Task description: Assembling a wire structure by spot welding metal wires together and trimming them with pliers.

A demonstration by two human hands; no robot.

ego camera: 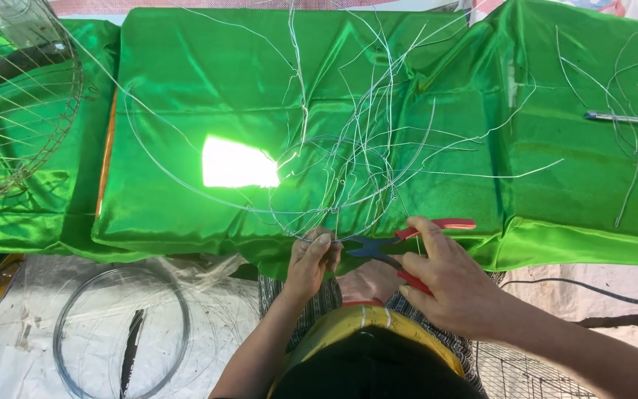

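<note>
Pliers [400, 247] in my right hand [448, 284], wire frame [334, 185] pinched in my left [311, 262].

My right hand wraps the red handles, fingers closed round them, at the table's near edge; my left fingertips pinch the frame's near rim, thumb on top; pliers lie roughly level, long axis left to right, jaws pointing left toward my left hand; green cloth [186, 89] covers the table, a wire coil [119, 332] lies on the floor.

wire cage [16, 103]: cut by left edge | pliers [378, 247] tips: hidden behind fingers [324, 247]
</note>
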